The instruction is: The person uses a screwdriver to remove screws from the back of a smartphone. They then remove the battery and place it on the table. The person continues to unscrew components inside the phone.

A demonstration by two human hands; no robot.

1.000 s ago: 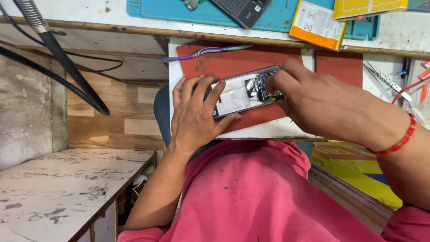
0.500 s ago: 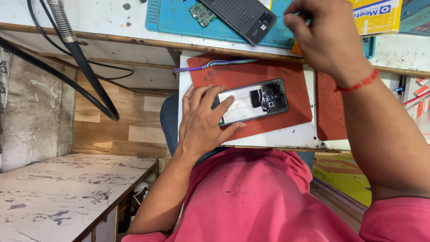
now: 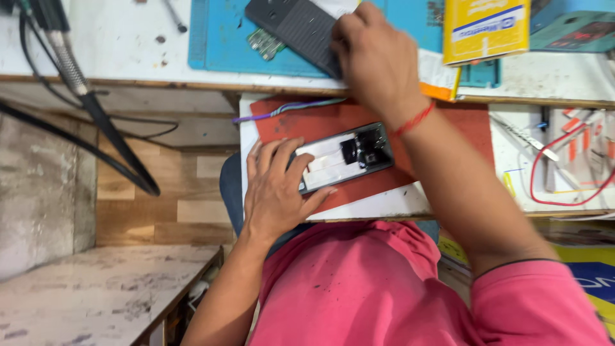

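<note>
Two bare hands at a repair bench: one steadies an opened phone, the other reaches up to the blue mat.

The left hand [image 3: 277,189] lies flat with fingers spread, pressing the near end of the opened black smartphone [image 3: 343,157], whose back cover is off so that its pale inner plate and dark camera block show. The phone lies slanted on a red rubber work mat [image 3: 442,131], which rests on a white pull-out board [image 3: 378,206] in front of the pink shirt [image 3: 359,288]. The right hand [image 3: 378,61], wearing a red thread wristband [image 3: 413,120], is curled over the edge of a dark grey ribbed rectangular device [image 3: 295,29] on the blue silicone mat [image 3: 221,38]; whether it grips anything cannot be told. A small green circuit board [image 3: 264,43] lies just beside that device.
</note>
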